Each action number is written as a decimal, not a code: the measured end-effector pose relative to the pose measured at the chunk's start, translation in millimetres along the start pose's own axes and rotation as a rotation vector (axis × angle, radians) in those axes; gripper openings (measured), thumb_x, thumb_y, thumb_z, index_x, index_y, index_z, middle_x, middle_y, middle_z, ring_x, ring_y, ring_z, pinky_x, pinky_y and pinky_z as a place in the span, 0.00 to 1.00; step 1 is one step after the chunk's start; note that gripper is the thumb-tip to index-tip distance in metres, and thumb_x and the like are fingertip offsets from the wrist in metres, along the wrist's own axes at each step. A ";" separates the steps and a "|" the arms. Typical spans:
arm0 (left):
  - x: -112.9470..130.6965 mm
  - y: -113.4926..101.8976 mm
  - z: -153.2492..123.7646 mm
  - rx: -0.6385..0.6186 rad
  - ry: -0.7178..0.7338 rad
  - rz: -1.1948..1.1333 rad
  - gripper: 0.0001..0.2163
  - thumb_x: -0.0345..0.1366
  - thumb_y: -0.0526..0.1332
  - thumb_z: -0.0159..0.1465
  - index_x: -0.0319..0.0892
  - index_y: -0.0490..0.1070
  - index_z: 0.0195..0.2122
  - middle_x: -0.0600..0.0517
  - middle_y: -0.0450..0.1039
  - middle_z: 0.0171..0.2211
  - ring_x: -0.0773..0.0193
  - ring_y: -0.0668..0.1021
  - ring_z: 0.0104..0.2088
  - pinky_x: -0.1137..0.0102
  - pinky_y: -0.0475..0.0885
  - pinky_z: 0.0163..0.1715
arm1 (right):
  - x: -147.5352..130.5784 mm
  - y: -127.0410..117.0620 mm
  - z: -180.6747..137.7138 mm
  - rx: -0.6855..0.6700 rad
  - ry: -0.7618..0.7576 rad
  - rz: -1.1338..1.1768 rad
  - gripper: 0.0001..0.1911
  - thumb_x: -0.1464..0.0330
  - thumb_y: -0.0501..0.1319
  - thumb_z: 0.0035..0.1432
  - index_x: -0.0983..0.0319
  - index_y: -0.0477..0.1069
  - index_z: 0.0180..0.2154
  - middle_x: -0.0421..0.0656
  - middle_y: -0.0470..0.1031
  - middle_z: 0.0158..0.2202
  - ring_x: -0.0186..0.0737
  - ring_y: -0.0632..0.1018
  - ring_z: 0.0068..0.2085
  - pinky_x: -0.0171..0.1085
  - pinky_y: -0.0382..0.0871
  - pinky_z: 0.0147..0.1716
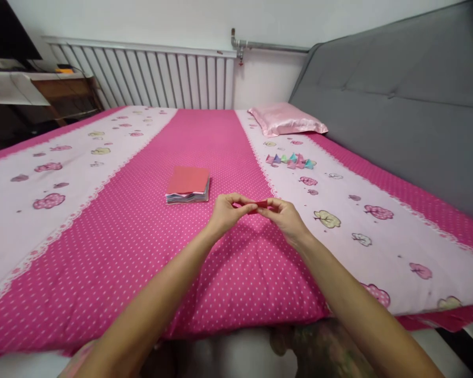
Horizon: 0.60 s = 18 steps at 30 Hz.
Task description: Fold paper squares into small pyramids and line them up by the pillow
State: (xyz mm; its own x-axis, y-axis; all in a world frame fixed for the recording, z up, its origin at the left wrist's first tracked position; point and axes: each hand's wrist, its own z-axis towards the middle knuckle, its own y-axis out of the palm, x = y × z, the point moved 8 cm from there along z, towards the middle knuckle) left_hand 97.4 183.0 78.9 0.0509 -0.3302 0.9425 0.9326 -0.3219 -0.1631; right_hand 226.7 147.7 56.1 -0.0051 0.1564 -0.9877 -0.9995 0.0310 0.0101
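I pinch a small red folded paper [260, 206] between both hands over the middle of the pink dotted sheet [142, 247] — my left hand [224, 212] closed on its left end, my right hand [286, 216] on its right end, fingertips tight. Its long axis runs left to right, level between my thumbs. The stack of paper squares [188, 185] lies just beyond, to the far left — nearer my left hand. A row of folded paper pieces [290, 161] sits far right. I can read no writing anywhere.
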 end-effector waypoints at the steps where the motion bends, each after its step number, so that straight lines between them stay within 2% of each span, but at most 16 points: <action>1: 8.2 -1.8 12.5 0.027 0.061 0.035 0.06 0.35 0.66 0.50 0.38 0.76 0.26 0.50 0.75 0.23 0.67 0.75 0.24 0.72 0.68 0.26 | -9.1 -5.7 10.9 0.018 -0.036 -0.061 0.13 0.63 0.67 0.45 0.63 0.75 0.34 0.42 0.78 0.31 0.37 0.77 0.33 0.37 0.69 0.37; 4: 27.5 -13.7 40.9 0.119 0.235 0.165 0.03 0.34 0.67 0.50 0.40 0.77 0.25 0.51 0.75 0.23 0.68 0.73 0.24 0.74 0.65 0.24 | -33.8 -11.6 41.9 0.034 -0.114 -0.212 0.15 0.66 0.67 0.45 0.63 0.75 0.38 0.42 0.78 0.30 0.36 0.76 0.30 0.36 0.70 0.30; 6: 28.9 -23.9 50.9 0.170 0.287 0.205 0.02 0.33 0.67 0.51 0.41 0.77 0.25 0.51 0.75 0.23 0.69 0.73 0.24 0.74 0.65 0.23 | -45.5 -5.5 58.1 -0.007 -0.170 -0.230 0.13 0.67 0.66 0.47 0.63 0.75 0.38 0.43 0.78 0.32 0.37 0.77 0.32 0.37 0.71 0.33; 8: 20.0 -34.3 54.0 0.227 0.290 0.221 0.03 0.34 0.67 0.51 0.41 0.77 0.26 0.52 0.75 0.23 0.69 0.73 0.23 0.74 0.65 0.23 | -50.5 2.4 68.4 -0.035 -0.240 -0.256 0.11 0.68 0.65 0.48 0.63 0.76 0.36 0.44 0.79 0.34 0.38 0.78 0.35 0.38 0.72 0.37; 10: 1.7 -41.0 52.2 0.266 0.242 0.213 0.03 0.35 0.67 0.52 0.42 0.78 0.27 0.52 0.76 0.23 0.69 0.73 0.23 0.74 0.66 0.23 | -45.5 9.0 73.1 -0.046 -0.299 -0.338 0.09 0.69 0.64 0.49 0.62 0.77 0.36 0.44 0.79 0.34 0.38 0.78 0.35 0.38 0.73 0.36; 14: -45.5 -37.3 45.3 0.235 0.024 0.096 0.05 0.37 0.68 0.50 0.41 0.78 0.27 0.52 0.77 0.23 0.68 0.75 0.22 0.74 0.70 0.23 | -13.6 9.5 73.6 -0.034 -0.306 -0.435 0.07 0.69 0.63 0.51 0.61 0.77 0.34 0.43 0.79 0.30 0.36 0.78 0.30 0.35 0.73 0.29; 16: -58.9 -31.2 43.3 0.188 -0.051 0.046 0.05 0.36 0.68 0.50 0.41 0.78 0.27 0.52 0.77 0.23 0.67 0.76 0.23 0.74 0.71 0.24 | -0.4 3.4 72.6 0.003 -0.293 -0.426 0.06 0.70 0.63 0.52 0.61 0.77 0.33 0.43 0.79 0.29 0.36 0.78 0.29 0.35 0.72 0.27; 18: -65.7 -26.1 43.4 0.134 -0.113 -0.002 0.04 0.35 0.68 0.50 0.42 0.78 0.27 0.52 0.78 0.24 0.67 0.77 0.25 0.75 0.73 0.26 | 8.3 1.1 72.6 -0.016 -0.275 -0.414 0.05 0.71 0.63 0.52 0.60 0.78 0.33 0.42 0.79 0.28 0.36 0.78 0.29 0.34 0.72 0.28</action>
State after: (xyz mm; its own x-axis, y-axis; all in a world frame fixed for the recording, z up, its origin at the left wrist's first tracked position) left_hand 85.2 251.5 33.9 0.0813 -0.2256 0.9708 0.9716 -0.1993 -0.1277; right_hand 227.9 220.7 59.2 0.3989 0.3888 -0.8305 -0.9162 0.1308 -0.3788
